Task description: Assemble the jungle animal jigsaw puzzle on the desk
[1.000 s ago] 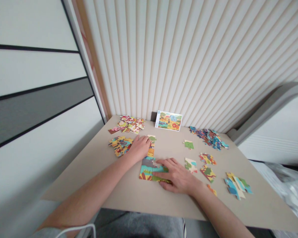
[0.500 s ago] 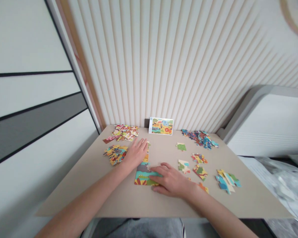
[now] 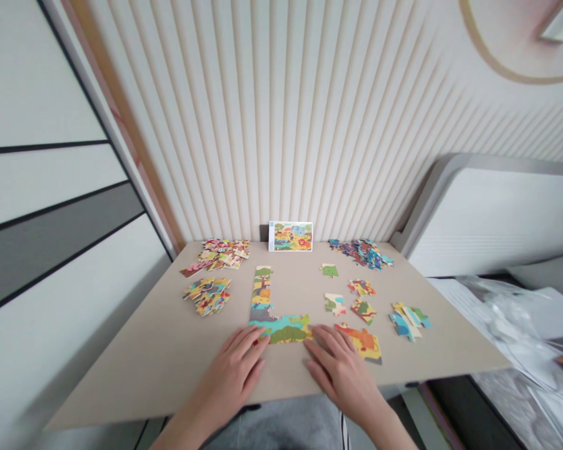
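An L-shaped block of joined puzzle pieces (image 3: 272, 309) lies on the beige table (image 3: 169, 350). My left hand (image 3: 237, 372) lies flat near the front edge, fingers spread, its fingertips touching the block's lower left corner. My right hand (image 3: 342, 369) also lies flat with fingers apart, its fingertips by the block's lower right end and beside an orange joined piece (image 3: 363, 340). Neither hand holds anything.
Heaps of loose pieces lie at the back left (image 3: 218, 253), the left (image 3: 207, 295) and the back right (image 3: 360, 252). Small joined groups (image 3: 408, 317) sit on the right. A reference picture card (image 3: 289, 236) leans on the ribbed wall. A white unit (image 3: 492, 219) stands to the right.
Both hands have drawn back toward the front edge and off the joined block, which now shows whole. The camera has tilted up and to the right.
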`<act>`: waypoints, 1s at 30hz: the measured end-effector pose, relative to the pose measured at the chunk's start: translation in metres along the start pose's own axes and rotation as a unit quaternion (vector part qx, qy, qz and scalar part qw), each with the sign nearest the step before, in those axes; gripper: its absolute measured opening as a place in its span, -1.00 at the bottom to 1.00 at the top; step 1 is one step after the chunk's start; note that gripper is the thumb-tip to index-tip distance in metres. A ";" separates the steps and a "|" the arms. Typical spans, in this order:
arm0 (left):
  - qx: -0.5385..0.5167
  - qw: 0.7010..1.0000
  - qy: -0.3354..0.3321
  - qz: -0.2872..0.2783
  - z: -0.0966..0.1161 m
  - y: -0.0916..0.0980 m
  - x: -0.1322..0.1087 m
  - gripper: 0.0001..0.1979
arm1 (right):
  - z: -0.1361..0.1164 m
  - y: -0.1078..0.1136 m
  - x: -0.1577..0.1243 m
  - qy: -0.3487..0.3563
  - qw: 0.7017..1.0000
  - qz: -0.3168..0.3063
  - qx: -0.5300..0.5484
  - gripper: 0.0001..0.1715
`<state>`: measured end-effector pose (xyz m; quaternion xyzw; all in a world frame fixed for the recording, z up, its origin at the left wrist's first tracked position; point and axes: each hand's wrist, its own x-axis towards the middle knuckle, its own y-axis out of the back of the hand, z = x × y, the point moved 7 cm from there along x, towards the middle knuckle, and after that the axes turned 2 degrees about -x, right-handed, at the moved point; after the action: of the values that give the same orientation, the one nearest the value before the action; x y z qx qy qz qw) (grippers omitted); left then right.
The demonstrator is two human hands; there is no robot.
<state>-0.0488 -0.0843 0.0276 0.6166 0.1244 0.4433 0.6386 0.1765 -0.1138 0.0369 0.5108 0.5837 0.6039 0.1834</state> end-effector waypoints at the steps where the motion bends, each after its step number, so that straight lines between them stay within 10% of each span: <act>1: -0.004 1.000 0.003 0.003 -0.001 -0.002 0.000 -0.54 | -0.001 0.000 0.001 0.004 1.000 -0.004 -0.002 -0.56; 14: -0.016 1.000 0.011 0.000 -0.007 -0.009 -0.006 -0.54 | -0.003 0.003 0.002 0.019 0.999 -0.038 0.018 -0.57; 21: 0.005 0.998 0.051 0.020 -0.016 -0.012 -0.011 -0.58 | 0.053 0.021 -0.042 -0.086 0.993 0.068 -0.044 -0.64; 30: 0.012 0.999 0.043 0.024 -0.019 -0.014 -0.012 -0.60 | 0.094 0.026 -0.077 -0.181 0.983 0.001 -0.038 -0.61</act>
<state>-0.0628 -0.0777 0.0065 0.6073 0.1426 0.4830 0.6145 0.2964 -0.1347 0.0095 0.6044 0.5171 0.5239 0.3048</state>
